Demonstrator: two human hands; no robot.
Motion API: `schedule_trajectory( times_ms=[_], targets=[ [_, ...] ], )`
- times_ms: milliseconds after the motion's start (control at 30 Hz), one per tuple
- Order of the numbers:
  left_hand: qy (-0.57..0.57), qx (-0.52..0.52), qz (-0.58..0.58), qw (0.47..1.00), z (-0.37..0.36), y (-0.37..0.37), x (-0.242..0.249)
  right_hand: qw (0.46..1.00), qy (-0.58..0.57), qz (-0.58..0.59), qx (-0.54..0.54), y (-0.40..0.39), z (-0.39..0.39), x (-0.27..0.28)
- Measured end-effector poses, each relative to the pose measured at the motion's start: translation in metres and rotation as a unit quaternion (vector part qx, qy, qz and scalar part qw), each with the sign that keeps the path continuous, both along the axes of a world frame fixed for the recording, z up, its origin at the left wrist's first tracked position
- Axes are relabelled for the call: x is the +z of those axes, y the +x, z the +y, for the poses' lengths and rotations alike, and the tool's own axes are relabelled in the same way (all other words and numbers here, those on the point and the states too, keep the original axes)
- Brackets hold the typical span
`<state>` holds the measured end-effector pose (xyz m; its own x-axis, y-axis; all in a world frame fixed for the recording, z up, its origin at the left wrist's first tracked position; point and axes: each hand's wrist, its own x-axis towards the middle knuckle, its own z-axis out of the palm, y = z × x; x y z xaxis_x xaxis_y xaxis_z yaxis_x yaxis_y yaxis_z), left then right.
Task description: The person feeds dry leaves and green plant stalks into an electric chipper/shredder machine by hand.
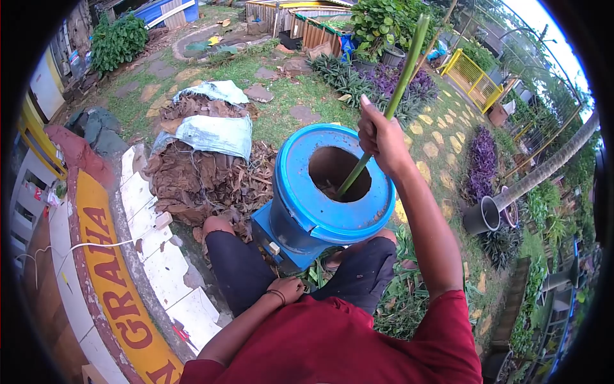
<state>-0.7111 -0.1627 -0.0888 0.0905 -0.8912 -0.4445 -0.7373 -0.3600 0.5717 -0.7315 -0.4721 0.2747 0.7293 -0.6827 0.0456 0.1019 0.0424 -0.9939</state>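
Note:
My right hand point(382, 136) is wrapped around a long green stick point(409, 64), thumb pointing up along it. The stick slants down into the round opening of a blue drum point(291, 150), and its lower end is partly hidden inside. Some dry brown matter shows dimly in that opening. Between my knees, the drum stands upright on a blue boxy base point(262, 233). My left hand point(289, 290) rests on my lap, a dark band at the wrist, its fingers loosely curled with nothing visible in them.
Dry brown leaves point(198, 182) spill beside pale blue-white sacks point(211, 134) left of the drum. A tiled ledge with a yellow lettered band point(118, 269) curves along the left, a white cable point(96, 243) across it. Cut greenery point(403, 307) lies right of my legs.

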Motion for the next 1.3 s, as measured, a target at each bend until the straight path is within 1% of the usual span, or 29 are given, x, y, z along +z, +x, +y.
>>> schedule_trajectory(
  times_ms=[67, 100, 133, 200, 267, 333, 400, 433, 467, 500, 533, 567, 600, 667, 733, 767, 800, 867, 900, 967, 1033, 1133, 1167, 1200, 1267, 1300],
  targets=[
    [0.009, -0.003, 0.002, 1.000, 0.000, 0.001, 0.000, 0.997, 0.030, 0.061, -0.039, 0.007, -0.006, -0.031],
    [0.008, -0.001, -0.001, 1.000, 0.001, 0.003, -0.002, 0.998, 0.033, 0.046, -0.037, 0.005, -0.004, -0.028],
    [0.003, 0.002, -0.004, 1.000, 0.003, 0.002, -0.006, 0.998, 0.037, 0.032, -0.033, 0.001, -0.002, -0.019],
    [0.003, 0.006, -0.005, 1.000, 0.004, 0.000, -0.009, 0.999, 0.024, -0.033, -0.012, -0.008, -0.004, 0.016],
    [0.014, 0.004, -0.003, 1.000, 0.002, 0.001, -0.003, 0.994, -0.029, -0.100, -0.045, -0.015, -0.002, 0.052],
    [0.018, -0.002, -0.001, 1.000, -0.002, 0.004, 0.001, 0.983, -0.074, -0.165, -0.023, -0.019, 0.004, 0.076],
    [0.022, -0.006, 0.004, 1.000, -0.003, 0.001, 0.000, 0.983, -0.105, -0.150, -0.001, -0.015, 0.014, 0.078],
    [0.019, -0.006, 0.001, 1.000, -0.004, 0.001, -0.003, 0.987, -0.110, -0.118, 0.014, -0.011, 0.014, 0.067],
    [0.015, -0.005, -0.002, 1.000, -0.005, 0.001, -0.007, 0.991, -0.126, -0.053, 0.008, -0.007, 0.018, 0.055],
    [0.015, -0.005, -0.001, 1.000, -0.005, 0.001, -0.008, 0.991, -0.135, -0.023, 0.012, 0.002, 0.014, 0.032],
    [0.014, -0.005, 0.002, 1.000, -0.005, 0.001, -0.008, 0.988, -0.146, 0.045, 0.005, 0.008, 0.015, 0.011],
    [0.014, -0.005, 0.005, 1.000, -0.005, 0.001, -0.008, 0.982, -0.172, 0.079, 0.014, 0.015, 0.005, -0.019],
    [0.015, -0.007, 0.003, 1.000, -0.003, 0.000, -0.008, 0.977, -0.172, 0.124, 0.006, 0.018, 0.009, -0.029],
    [0.015, 0.002, -0.012, 1.000, -0.002, 0.000, -0.007, 0.985, -0.125, 0.120, 0.018, 0.012, 0.008, -0.037],
    [0.020, 0.000, -0.007, 1.000, -0.004, 0.002, -0.003, 0.994, -0.047, 0.099, 0.026, 0.004, 0.013, -0.007],
    [0.026, -0.006, -0.002, 1.000, -0.002, 0.002, -0.001, 0.998, -0.033, 0.059, 0.011, 0.001, 0.012, 0.009],
    [0.028, -0.009, -0.002, 1.000, -0.002, 0.002, -0.001, 0.999, -0.030, 0.008, 0.023, -0.003, 0.009, 0.027],
    [0.029, -0.009, -0.003, 1.000, -0.004, 0.002, -0.001, 0.998, -0.023, -0.051, 0.008, -0.010, 0.005, 0.053],
    [0.028, -0.010, -0.004, 1.000, -0.005, 0.002, -0.003, 0.998, -0.024, -0.051, 0.006, -0.012, 0.002, 0.054],
    [0.028, -0.009, -0.006, 1.000, -0.006, 0.001, -0.006, 0.995, 0.014, -0.077, 0.059, -0.012, -0.001, 0.056],
    [0.025, -0.005, -0.004, 1.000, -0.007, 0.001, -0.003, 0.995, 0.063, -0.040, 0.066, -0.004, 0.003, 0.033],
    [0.023, -0.004, 0.000, 1.000, -0.006, 0.001, -0.001, 0.993, 0.102, 0.016, 0.053, 0.009, 0.009, -0.025],
    [0.022, -0.007, 0.002, 1.000, -0.005, 0.001, -0.001, 0.994, 0.094, 0.025, 0.056, 0.010, 0.006, -0.042],
    [0.022, -0.008, 0.000, 1.000, -0.004, 0.000, -0.002, 0.994, 0.095, 0.023, 0.055, 0.010, 0.007, -0.040],
    [0.023, -0.004, -0.014, 1.000, -0.002, 0.001, -0.005, 0.997, -0.036, 0.063, -0.013, 0.011, 0.008, -0.032],
    [0.025, -0.004, -0.014, 1.000, -0.001, 0.001, -0.005, 0.996, -0.067, 0.048, -0.014, 0.007, 0.010, -0.013]
  ],
)
